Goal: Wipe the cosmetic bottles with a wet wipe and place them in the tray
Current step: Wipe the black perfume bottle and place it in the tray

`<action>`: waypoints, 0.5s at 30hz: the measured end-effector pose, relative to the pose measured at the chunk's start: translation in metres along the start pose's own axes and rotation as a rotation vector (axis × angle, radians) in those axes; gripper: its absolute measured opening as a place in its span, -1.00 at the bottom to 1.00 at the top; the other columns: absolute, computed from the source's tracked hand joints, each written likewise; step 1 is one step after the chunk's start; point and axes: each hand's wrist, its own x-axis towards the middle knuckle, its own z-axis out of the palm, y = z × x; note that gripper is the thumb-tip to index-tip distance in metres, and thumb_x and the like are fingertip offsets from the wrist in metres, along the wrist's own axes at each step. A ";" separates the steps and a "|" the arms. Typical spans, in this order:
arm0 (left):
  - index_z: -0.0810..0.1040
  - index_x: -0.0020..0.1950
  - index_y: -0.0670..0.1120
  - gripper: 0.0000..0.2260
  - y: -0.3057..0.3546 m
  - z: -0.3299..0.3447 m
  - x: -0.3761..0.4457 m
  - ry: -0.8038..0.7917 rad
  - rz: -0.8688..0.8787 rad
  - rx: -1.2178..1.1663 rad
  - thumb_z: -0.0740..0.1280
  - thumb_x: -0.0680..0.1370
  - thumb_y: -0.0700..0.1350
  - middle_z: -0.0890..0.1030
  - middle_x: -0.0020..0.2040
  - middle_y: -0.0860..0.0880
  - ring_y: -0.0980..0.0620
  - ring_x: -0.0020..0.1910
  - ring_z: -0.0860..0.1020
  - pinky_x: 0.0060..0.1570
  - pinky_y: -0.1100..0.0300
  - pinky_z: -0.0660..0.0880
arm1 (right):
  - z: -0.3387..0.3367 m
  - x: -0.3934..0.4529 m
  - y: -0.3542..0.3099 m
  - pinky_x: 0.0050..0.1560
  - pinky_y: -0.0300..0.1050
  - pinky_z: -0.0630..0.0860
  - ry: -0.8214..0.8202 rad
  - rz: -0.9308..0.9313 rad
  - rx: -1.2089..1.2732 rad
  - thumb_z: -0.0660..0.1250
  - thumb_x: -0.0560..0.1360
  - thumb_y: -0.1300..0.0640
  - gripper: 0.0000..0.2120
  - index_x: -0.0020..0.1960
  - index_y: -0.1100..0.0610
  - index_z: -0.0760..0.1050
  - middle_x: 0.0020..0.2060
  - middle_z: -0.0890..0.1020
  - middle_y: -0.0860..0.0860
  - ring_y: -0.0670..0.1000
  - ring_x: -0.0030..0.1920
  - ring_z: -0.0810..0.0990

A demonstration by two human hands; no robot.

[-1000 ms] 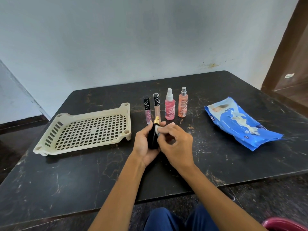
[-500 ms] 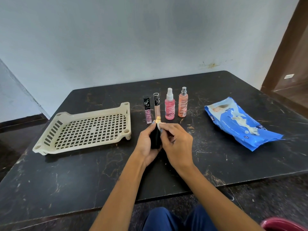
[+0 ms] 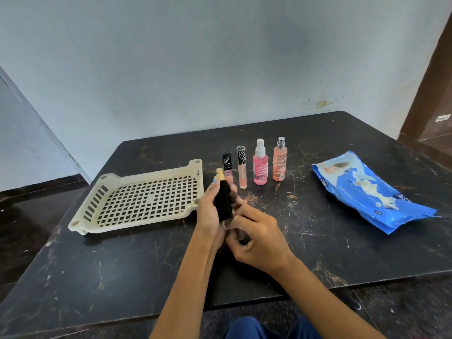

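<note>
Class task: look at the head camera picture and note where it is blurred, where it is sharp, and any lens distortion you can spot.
Head view: the right hand is motion-blurred near the base of the black bottle; the tray and wipes pack look sharp; the wide lens bows the table edges; lighting is soft, with faint shadows.

Bench, wall and door.
A dark marbled bench [image 3: 318, 241] stands against a pale blue wall [image 3: 195, 69]; a brown door [image 3: 433, 99] shows at the right edge.
</note>
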 end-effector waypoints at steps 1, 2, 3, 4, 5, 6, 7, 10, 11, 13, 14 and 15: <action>0.51 -0.04 -0.17 -0.77 0.007 0.002 -0.002 -0.018 0.069 0.064 0.11 0.60 -0.08 0.55 -0.31 -0.04 0.03 -0.38 0.47 -0.26 0.18 0.46 | 0.000 0.000 0.002 -0.35 -0.04 0.54 0.002 0.023 -0.003 0.35 0.27 0.36 -0.89 -0.22 0.24 0.59 -0.28 0.56 0.07 0.06 -0.33 0.55; 0.50 -0.02 -0.17 -0.80 0.015 0.004 -0.004 -0.036 0.146 0.147 0.12 0.59 -0.12 0.57 -0.28 -0.05 0.03 -0.36 0.49 -0.30 0.22 0.47 | 0.000 0.000 0.003 -0.39 -0.04 0.51 0.010 0.050 -0.003 0.35 0.28 0.35 -0.88 -0.21 0.23 0.59 -0.28 0.55 0.06 0.05 -0.36 0.53; 0.50 -0.01 -0.17 -0.83 0.026 0.005 -0.005 -0.047 0.217 0.224 0.12 0.59 -0.16 0.61 -0.25 -0.06 0.02 -0.34 0.52 -0.32 0.24 0.48 | 0.000 0.001 0.004 -0.41 -0.05 0.50 0.020 0.074 0.001 0.35 0.30 0.34 -0.89 -0.19 0.22 0.60 -0.28 0.55 0.05 0.03 -0.37 0.52; 0.49 -0.01 -0.16 -0.85 0.037 0.006 -0.005 -0.034 0.271 0.293 0.13 0.59 -0.20 0.64 -0.21 -0.06 0.02 -0.31 0.56 -0.31 0.25 0.50 | -0.001 0.001 0.005 -0.41 -0.06 0.50 0.030 0.089 0.009 0.34 0.32 0.32 -0.89 -0.19 0.21 0.60 -0.27 0.54 0.04 0.02 -0.38 0.52; 0.49 -0.01 -0.14 -0.86 0.048 0.006 -0.003 -0.001 0.309 0.351 0.14 0.60 -0.22 0.67 -0.14 -0.07 0.01 -0.26 0.61 -0.28 0.26 0.52 | -0.001 0.001 0.005 -0.39 -0.08 0.50 0.035 0.096 0.018 0.33 0.34 0.31 -0.90 -0.18 0.21 0.60 -0.26 0.55 0.02 0.00 -0.38 0.53; 0.49 -0.01 -0.12 -0.88 0.058 0.004 -0.001 0.036 0.329 0.398 0.16 0.60 -0.22 0.68 -0.07 -0.08 0.00 -0.18 0.64 -0.22 0.26 0.54 | 0.000 0.001 0.006 -0.38 -0.09 0.51 0.034 0.099 0.029 0.32 0.36 0.29 -0.90 -0.18 0.21 0.61 -0.25 0.56 0.01 -0.01 -0.37 0.54; 0.50 -0.01 -0.11 -0.90 0.066 0.002 0.003 0.068 0.333 0.420 0.20 0.59 -0.22 0.67 0.00 -0.10 -0.02 -0.08 0.65 -0.12 0.23 0.56 | 0.000 0.000 0.006 -0.37 -0.10 0.51 0.031 0.105 0.036 0.32 0.37 0.28 -0.90 -0.18 0.20 0.61 -0.24 0.57 0.00 -0.02 -0.36 0.55; 0.56 -0.04 -0.08 -0.93 0.079 -0.015 0.024 0.200 0.354 0.486 0.35 0.51 -0.21 0.65 0.05 -0.11 -0.09 0.08 0.61 0.15 0.08 0.51 | 0.002 -0.001 0.007 -0.38 -0.12 0.51 0.029 0.129 0.044 0.32 0.36 0.28 -0.88 -0.17 0.16 0.62 -0.24 0.57 -0.02 -0.05 -0.36 0.55; 0.56 -0.05 -0.06 -0.91 0.081 -0.022 0.033 0.256 0.364 0.523 0.40 0.48 -0.21 0.66 0.00 -0.07 -0.05 0.08 0.60 0.15 0.10 0.50 | 0.003 -0.001 0.007 -0.39 -0.12 0.50 0.031 0.133 0.043 0.33 0.35 0.30 -0.87 -0.17 0.16 0.62 -0.24 0.57 -0.03 -0.05 -0.37 0.54; 0.54 -0.06 -0.05 -0.85 0.081 -0.034 0.049 0.355 0.386 0.589 0.44 0.45 -0.22 0.66 -0.06 0.00 0.02 0.03 0.61 0.08 0.20 0.51 | 0.003 -0.001 0.007 -0.40 -0.12 0.50 0.029 0.131 0.039 0.35 0.34 0.33 -0.86 -0.17 0.16 0.61 -0.25 0.56 -0.03 -0.06 -0.37 0.53; 0.52 -0.05 -0.06 -0.82 0.080 -0.039 0.056 0.395 0.393 0.620 0.46 0.43 -0.22 0.65 -0.05 -0.01 0.03 0.01 0.61 0.02 0.24 0.51 | 0.002 0.000 0.007 -0.40 -0.13 0.50 0.030 0.130 0.039 0.35 0.33 0.34 -0.86 -0.17 0.16 0.61 -0.25 0.56 -0.03 -0.06 -0.37 0.53; 0.51 -0.04 -0.07 -0.80 0.079 -0.043 0.063 0.436 0.392 0.651 0.47 0.42 -0.22 0.65 -0.03 -0.04 0.03 0.00 0.61 -0.03 0.28 0.49 | 0.002 0.000 0.007 -0.40 -0.15 0.49 0.031 0.130 0.037 0.36 0.33 0.34 -0.86 -0.17 0.16 0.61 -0.25 0.56 -0.04 -0.07 -0.36 0.54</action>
